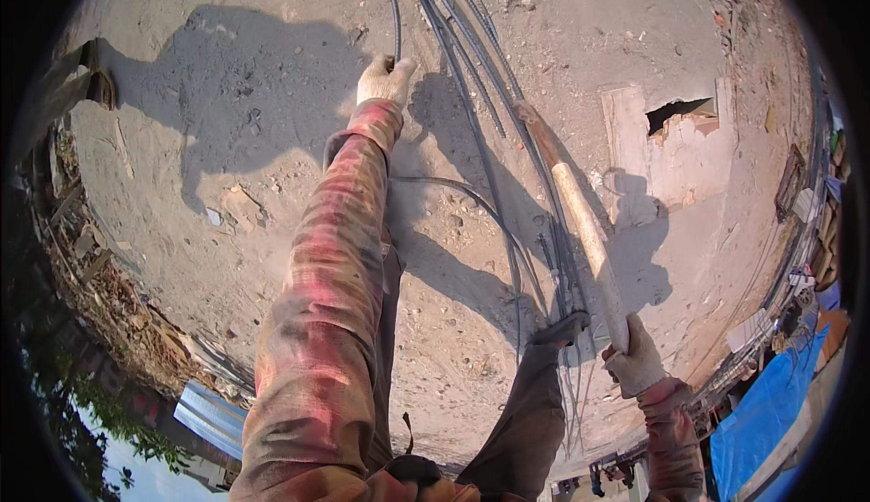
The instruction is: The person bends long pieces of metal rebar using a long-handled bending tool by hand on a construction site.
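Steel rods point(471, 94) lie on the ground point(227, 94); one is gripped by the left hand point(384, 78), a pale pipe handle point(589, 239) (bending apparently underway) by the right hand point(636, 362).

My left hand point(385, 78) in a white glove grips a thin steel bar point(396, 13). My right hand point(636, 357) holds a long wooden handle point(580, 221) over the bars on the dusty ground point(227, 121).

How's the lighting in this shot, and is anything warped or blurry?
Head view: hard sunlight, crisp dark shadows of the person across the dusty ground; fisheye bends the steel rods and horizon toward the black rim; left hand and right hand, gloved, look sharp; edge clutter is smeared.
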`<state>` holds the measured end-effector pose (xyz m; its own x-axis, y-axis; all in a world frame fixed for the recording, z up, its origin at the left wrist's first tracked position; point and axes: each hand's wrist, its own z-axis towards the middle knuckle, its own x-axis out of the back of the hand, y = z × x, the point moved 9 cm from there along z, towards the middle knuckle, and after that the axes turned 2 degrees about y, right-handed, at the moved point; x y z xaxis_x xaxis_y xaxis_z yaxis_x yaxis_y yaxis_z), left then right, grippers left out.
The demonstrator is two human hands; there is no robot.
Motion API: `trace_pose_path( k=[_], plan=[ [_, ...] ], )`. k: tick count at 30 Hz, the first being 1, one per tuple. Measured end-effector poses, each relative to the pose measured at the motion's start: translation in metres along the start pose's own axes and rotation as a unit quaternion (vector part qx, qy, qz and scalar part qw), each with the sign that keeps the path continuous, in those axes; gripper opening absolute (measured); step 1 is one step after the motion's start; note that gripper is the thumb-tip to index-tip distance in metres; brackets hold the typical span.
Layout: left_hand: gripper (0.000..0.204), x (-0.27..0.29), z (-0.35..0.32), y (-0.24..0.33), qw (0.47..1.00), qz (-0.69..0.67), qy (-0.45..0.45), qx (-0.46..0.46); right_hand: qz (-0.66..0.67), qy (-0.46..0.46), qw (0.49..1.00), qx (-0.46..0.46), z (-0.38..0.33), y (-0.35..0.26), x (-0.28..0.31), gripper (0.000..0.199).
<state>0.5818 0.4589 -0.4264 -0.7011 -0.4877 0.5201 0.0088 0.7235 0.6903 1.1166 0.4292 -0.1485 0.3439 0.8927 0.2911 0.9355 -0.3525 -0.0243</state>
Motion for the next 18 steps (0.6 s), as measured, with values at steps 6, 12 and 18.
trace_pose_path(
  k=[6,12,18],
  plan=[
    [0.040,-0.011,-0.069,-0.086,0.954,-0.097,-0.226,0.172,0.099,-0.047,0.994,0.017,-0.003,-0.004,-0.035,0.033],
    [0.044,0.029,-0.119,-0.054,0.951,-0.120,-0.209,0.195,0.104,-0.032,0.994,0.003,-0.009,-0.017,-0.025,0.030],
    [0.032,0.015,-0.199,0.037,0.909,-0.241,-0.275,0.200,0.231,-0.082,0.969,0.035,-0.035,-0.019,-0.008,0.030]
  ],
)
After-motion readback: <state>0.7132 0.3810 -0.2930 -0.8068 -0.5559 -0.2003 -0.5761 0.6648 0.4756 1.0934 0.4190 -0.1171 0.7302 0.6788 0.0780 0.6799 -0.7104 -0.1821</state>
